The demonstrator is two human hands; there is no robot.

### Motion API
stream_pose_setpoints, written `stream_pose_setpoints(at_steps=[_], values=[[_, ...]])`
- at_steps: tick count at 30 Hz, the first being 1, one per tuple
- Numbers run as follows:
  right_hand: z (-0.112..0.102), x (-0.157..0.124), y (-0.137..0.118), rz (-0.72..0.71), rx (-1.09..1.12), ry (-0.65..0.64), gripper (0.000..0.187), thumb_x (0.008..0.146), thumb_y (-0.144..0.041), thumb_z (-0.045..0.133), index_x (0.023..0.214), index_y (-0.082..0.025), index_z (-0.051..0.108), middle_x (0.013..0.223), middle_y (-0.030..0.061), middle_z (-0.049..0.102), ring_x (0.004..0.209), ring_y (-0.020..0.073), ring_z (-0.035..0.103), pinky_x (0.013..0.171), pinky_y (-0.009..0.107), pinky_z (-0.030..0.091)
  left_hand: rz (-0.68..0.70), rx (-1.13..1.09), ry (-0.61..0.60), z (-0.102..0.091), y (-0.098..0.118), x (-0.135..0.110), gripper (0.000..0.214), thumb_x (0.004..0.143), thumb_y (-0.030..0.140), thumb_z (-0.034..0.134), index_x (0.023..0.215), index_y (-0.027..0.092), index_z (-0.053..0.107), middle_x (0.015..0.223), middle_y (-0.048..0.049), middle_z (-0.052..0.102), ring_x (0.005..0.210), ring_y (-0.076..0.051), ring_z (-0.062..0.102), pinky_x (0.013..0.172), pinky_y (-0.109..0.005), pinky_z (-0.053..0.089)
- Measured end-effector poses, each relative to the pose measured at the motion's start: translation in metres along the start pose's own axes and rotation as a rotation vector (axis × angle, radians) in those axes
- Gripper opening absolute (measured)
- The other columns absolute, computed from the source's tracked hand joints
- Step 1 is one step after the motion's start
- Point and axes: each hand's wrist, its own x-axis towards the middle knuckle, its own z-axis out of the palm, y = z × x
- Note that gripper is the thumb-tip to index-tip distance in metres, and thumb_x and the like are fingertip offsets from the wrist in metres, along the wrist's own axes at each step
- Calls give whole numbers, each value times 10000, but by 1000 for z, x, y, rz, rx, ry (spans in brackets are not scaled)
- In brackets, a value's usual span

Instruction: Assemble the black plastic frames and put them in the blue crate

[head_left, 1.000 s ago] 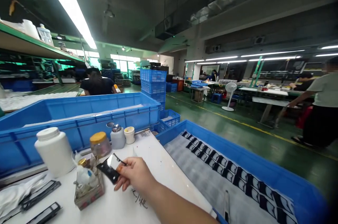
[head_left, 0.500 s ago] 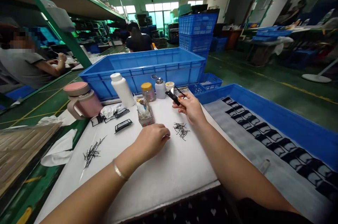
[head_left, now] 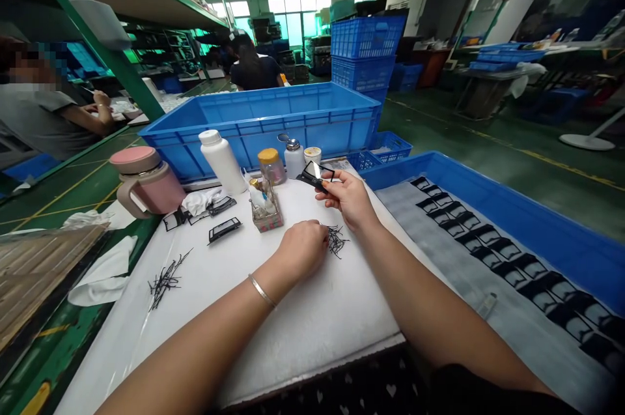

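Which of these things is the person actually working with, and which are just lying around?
Working with: small black frame pinched in the right hand; black wire strands beside the left hand.
Just lying around: pink lidded mug; white plastic bottle; blue plastic crate.

PLACE: factory workshop | SIGNS: stacked blue plastic crates (head_left: 367, 55) | green steel shelving (head_left: 83, 17) | white-topped workbench (head_left: 322, 343)
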Motion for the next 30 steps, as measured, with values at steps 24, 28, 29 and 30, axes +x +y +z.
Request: stream_pose_setpoints(at_steps=[24, 28, 29, 30], values=[[11, -9, 12, 16, -115, -116, 269, 710, -229, 716, 932, -140, 593, 672, 21, 679, 540, 99, 639, 437, 136, 452, -206, -416, -23, -32, -60, -78, 154, 771, 164, 542, 776, 210, 688, 727, 27, 670, 660, -124, 593, 607, -227, 411], [10, -8, 14, 9, -140, -102, 276, 717, -233, 707, 951, -138, 594, 704, 35, 690, 543, 93, 634, 439, 135, 456, -67, -247, 24, -34, -61, -75, 236, 782, 62, 508, 816, 195, 700, 814, 5, 686, 754, -138, 607, 687, -245, 417], [10, -7, 14, 8, -141, -105, 281, 714, -233, 710, 952, -136, 595, 708, 36, 690, 545, 94, 634, 440, 136, 458, -18, -219, 22, -33, -63, -74, 250, 780, 42, 503, 828, 190, 699, 836, -1, 684, 771, -140, 608, 696, -246, 418], [9, -7, 15, 6, -142, -107, 284, 711, -233, 712, 951, -135, 597, 710, 37, 689, 548, 94, 635, 442, 138, 460, 31, -198, 11, -32, -64, -73, 259, 777, 26, 503, 835, 187, 698, 854, -4, 681, 783, -141, 607, 698, -244, 419]])
